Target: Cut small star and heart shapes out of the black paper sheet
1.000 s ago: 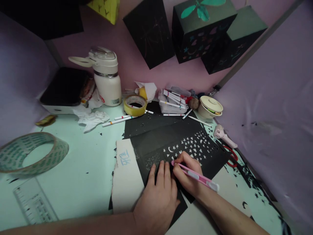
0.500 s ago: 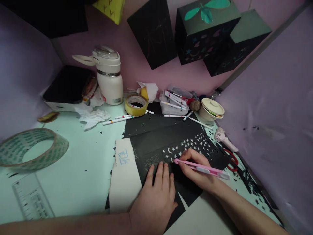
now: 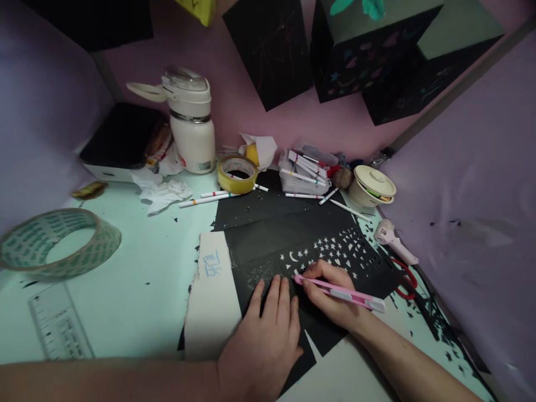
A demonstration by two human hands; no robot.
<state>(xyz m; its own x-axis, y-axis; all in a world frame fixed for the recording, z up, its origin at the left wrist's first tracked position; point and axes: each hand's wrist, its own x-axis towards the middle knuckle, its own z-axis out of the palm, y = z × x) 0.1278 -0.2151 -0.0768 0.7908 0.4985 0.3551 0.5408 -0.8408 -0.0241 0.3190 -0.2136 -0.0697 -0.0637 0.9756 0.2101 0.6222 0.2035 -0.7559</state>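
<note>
Black paper [image 3: 255, 243] lies across the table, its right part pierced with small star, moon and heart shapes. My left hand [image 3: 266, 329] rests flat on it, fingers stretched out, below a patch of faint drawn outlines. In a pen-like grip my right hand [image 3: 330, 293] holds a pink craft knife [image 3: 341, 291]. The knife's tip is at the paper, just right of my left fingertips; the blade itself is too small to make out. Under the black paper's left side shows white cardboard [image 3: 213, 301] with a torn edge and blue writing.
Wide clear tape [image 3: 106, 243] and a transparent ruler [image 3: 61, 324] lie at left. Farther back are a white bottle [image 3: 192, 139], a yellow tape roll [image 3: 238, 184], markers [image 3: 304, 174] and a lidded bowl [image 3: 372, 187]. Red-handled scissors [image 3: 408, 285], a pink glue gun [image 3: 393, 240] and black scraps are at right.
The camera view has shifted slightly. The knife tip in my right hand has moved a little left, closer to my left fingers. My left hand stays flat on the paper.
</note>
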